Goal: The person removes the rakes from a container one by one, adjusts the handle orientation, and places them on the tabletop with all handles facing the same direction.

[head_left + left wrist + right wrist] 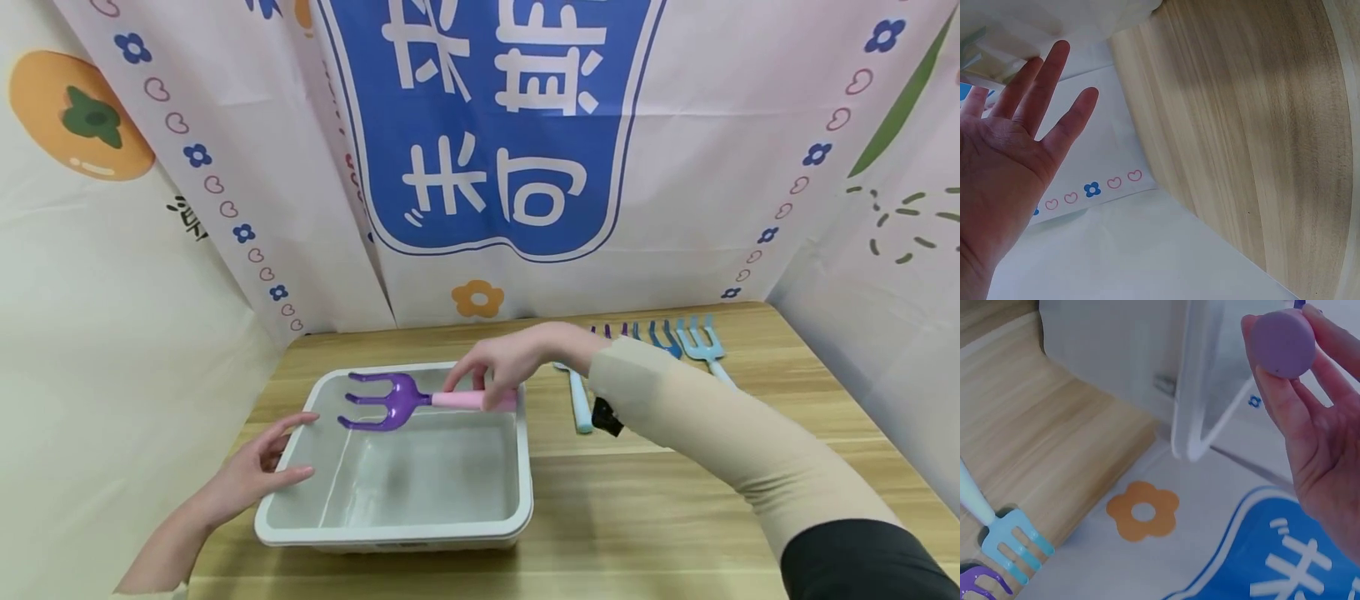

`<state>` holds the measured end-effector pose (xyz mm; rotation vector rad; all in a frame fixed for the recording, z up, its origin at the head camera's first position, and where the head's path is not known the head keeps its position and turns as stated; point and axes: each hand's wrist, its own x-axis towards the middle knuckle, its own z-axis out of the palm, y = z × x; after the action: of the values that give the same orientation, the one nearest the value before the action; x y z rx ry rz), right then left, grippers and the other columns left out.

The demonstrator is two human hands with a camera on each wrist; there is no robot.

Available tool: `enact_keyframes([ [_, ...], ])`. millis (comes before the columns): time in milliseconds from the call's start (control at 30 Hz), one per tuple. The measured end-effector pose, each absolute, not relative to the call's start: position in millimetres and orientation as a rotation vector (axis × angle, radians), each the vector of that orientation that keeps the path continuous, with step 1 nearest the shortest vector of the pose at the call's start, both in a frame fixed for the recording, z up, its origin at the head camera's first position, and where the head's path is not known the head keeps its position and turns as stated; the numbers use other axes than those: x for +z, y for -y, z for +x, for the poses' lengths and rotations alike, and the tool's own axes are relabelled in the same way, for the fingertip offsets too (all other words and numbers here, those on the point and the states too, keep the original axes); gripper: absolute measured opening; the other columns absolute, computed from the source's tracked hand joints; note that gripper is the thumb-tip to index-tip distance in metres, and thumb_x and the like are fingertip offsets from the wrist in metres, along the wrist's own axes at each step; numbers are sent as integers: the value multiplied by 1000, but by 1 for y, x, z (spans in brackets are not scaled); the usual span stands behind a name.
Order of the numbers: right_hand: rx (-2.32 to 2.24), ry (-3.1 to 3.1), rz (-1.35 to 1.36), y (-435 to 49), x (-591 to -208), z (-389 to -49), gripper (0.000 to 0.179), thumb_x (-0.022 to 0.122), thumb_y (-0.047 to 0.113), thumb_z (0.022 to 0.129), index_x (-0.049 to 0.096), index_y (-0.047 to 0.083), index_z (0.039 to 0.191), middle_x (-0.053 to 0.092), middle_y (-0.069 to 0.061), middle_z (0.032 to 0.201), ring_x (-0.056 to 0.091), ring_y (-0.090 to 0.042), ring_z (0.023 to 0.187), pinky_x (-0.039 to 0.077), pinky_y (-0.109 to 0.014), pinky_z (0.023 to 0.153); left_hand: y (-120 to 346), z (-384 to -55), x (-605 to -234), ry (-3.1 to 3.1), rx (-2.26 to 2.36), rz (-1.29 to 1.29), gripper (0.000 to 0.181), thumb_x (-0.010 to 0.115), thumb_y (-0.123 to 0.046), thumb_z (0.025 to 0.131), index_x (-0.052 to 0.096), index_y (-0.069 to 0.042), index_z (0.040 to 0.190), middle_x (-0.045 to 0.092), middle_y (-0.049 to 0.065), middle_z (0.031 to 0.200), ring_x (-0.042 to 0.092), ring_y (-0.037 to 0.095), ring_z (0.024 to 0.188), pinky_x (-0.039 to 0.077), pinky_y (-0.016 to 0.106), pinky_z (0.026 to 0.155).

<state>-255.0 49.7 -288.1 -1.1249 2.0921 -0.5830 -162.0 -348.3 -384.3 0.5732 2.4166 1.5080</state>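
A hand fork (397, 402) with purple tines and a pink handle lies level above a light grey plastic bin (405, 533). My right hand (510, 362) pinches its handle from above, the tines pointing left. In the right wrist view, the round handle end (1284, 344) shows between thumb and fingers. At the bin's left rim is my left hand (255, 462), its thumb and fingers reaching over the edge with the fingers spread. Seen from the left wrist, that hand (1016, 140) has fairly straight fingers beside the bin's outer wall (1097, 19).
On the wooden table (637, 517), right of the bin, lie several more hand forks: a light blue one (701, 343), a darker blue one (666, 342) and purple tines (607, 331) partly behind my right arm. A light blue handle (579, 404) lies nearer. Printed cloth (675, 208) hangs behind.
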Motion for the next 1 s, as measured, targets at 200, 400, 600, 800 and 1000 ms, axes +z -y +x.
enact_keyframes([
  [200, -710, -2111, -1099, -78, -282, -252, 54, 66, 3, 88, 54, 18, 139, 61, -5, 105, 55, -19, 92, 53, -29, 69, 349, -162, -383, -2420, 1498, 564, 63, 65, -1, 91, 31, -1, 144, 53, 41, 115, 66, 17, 89, 57, 44, 63],
  [400, -838, -2107, -1041, -111, -281, -243, 53, 65, 4, 90, 52, 16, 140, 63, -6, 103, 61, -20, 78, 54, -33, 69, 348, -161, -382, -2434, 1480, 548, 63, 66, -2, 91, 32, -1, 144, 56, 37, 113, 65, 14, 89, 57, 43, 63],
  [600, -951, -2133, -965, -147, -280, -234, 53, 65, 5, 91, 50, 14, 141, 62, -13, 102, 64, -23, 71, 56, -42, 68, 348, -162, -381, -2425, 1479, 530, 63, 65, -3, 92, 31, -2, 145, 54, 38, 114, 65, 14, 90, 57, 44, 63],
  [800, -995, -2224, -958, -183, -287, -225, 53, 65, 4, 90, 49, 6, 141, 59, -11, 102, 61, -24, 77, 52, -35, 69, 348, -164, -381, -2444, 1461, 556, 63, 66, -3, 92, 32, -3, 145, 56, 37, 113, 65, 13, 89, 57, 43, 62],
  [1000, -1062, -2288, -901, -217, -292, -212, 54, 63, 0, 89, 48, 4, 141, 59, -13, 101, 60, -26, 79, 52, -33, 67, 349, -161, -383, -2440, 1476, 525, 63, 66, -3, 92, 31, -2, 145, 54, 38, 115, 65, 14, 90, 57, 43, 63],
])
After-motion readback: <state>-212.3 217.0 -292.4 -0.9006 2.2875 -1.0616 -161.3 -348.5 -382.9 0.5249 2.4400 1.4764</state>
